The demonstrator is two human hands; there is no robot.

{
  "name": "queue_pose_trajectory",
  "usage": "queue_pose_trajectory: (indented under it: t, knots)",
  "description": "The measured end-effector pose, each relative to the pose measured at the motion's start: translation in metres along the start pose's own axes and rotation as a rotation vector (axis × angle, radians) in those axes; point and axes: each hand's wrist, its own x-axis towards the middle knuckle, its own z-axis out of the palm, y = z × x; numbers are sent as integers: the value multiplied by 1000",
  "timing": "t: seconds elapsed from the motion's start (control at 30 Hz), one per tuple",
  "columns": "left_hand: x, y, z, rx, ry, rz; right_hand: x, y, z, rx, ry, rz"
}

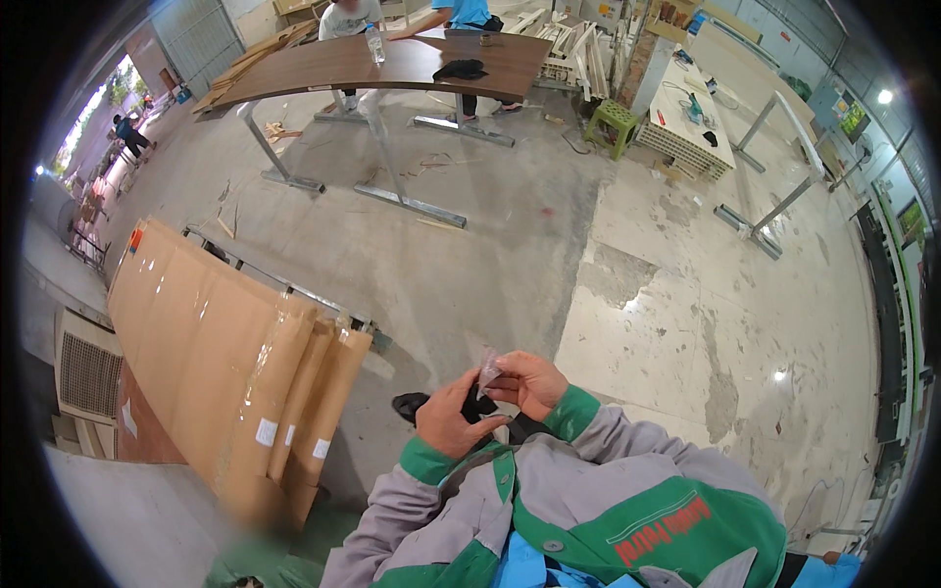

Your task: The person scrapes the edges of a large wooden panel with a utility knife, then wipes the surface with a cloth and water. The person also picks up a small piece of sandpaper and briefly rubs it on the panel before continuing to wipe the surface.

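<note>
In front of my chest, both hands meet at a small piece of clear, crinkled plastic, perhaps a little bag (488, 368). My right hand (534, 384) pinches it between thumb and fingers. On its other side my left hand (447, 421) has its fingertips closed against the lower edge, its thumb pointing toward the right hand. Anything inside the plastic is too small to make out. Something dark shows below and between the hands, partly hidden by them. Grey sleeves with green cuffs cover both my forearms.
Tall brown cardboard-wrapped panels (211, 323) lean close on my left. Ahead, a brown board (333, 69) lies on metal trestles, with a bottle (375, 45) and dark cloth on it; two people are behind. A green stool (613, 127) and stacked white panels (686, 137) stand farther right.
</note>
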Motion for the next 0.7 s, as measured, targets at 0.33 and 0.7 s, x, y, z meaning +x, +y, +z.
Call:
queue_pose_trajectory:
  t: [0.33, 0.7]
  knots:
    - [231, -47, 29, -860, -258, -457, 113, -166, -28, -876, 109, -532]
    - [414, -52, 50, -1442, -290, -645, 225, -303, -61, -516, -152, -422]
